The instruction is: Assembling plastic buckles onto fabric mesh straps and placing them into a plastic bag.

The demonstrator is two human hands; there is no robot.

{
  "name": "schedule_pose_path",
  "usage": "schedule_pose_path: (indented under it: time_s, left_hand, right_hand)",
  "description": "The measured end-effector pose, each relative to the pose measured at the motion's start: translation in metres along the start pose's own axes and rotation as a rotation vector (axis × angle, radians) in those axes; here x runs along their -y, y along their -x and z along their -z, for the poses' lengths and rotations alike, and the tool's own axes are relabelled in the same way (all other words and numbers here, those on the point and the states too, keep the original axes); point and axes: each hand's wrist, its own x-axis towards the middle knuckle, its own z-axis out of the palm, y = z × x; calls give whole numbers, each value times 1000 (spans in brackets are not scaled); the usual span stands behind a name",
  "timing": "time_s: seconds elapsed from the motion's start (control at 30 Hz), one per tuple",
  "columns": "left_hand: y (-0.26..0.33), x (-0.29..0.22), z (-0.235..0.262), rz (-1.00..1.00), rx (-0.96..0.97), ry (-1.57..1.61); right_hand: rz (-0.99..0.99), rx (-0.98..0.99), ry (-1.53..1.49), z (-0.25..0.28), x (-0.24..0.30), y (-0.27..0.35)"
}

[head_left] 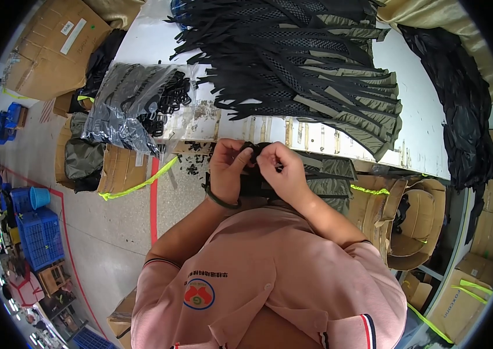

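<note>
Table: white, fills upper centre of the frame.
Strap pile: black and olive pieces heaped on it.
Buckle bag: clear, upper left.
Left hand: fingers pinched on black strap piece, frame centre.
Right hand: pinching the same piece.

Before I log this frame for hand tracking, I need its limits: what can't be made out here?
All in the head view:
- The small black piece pinched between left hand and right hand: fingers cover it, so its kind is unclear.
- Black parts in the clear plastic bag: glare and folds blur them.
- Pile of black and olive strap pieces: cut off by the top edge.
- Far floor items at left: too small, bent by the rim.
</note>
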Motion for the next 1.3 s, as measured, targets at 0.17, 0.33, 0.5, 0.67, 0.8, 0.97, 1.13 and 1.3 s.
schedule_pose_path:
  time_s: [0.17, 0.33, 0.5, 0.67, 0.8, 0.97, 1.13, 1.3]
  left_hand:
    - [2, -1, -1, 43, 21, 47]
    - [4, -3, -3, 34, 22, 29]
    - [7, -4, -4, -75, 52, -93]
    - [10, 4, 4, -176, 163, -175]
    - [8, 5, 9, -236, 286, -202]
    - [3, 0, 16, -247, 344, -217]
    - [0, -7, 17, -354, 438, -526]
    - [4, -4, 12, -223, 509, -493]
  right_hand:
    - [-134, -38, -45, 4, -8, -1]
    - [-99, -82, -24, 2, -6, -2]
    - [-122, -42, 9, 1, -2, -2]
    - [-249, -8, -237, 2, -3, -4]
    - [-315, -21, -623, 1, -9, -4]
    - [-470, 108, -659, 18, -2, -12]
    - [-367, 334, -143, 32, 6, -23]
    - [-10, 180, 190, 31, 17, -28]
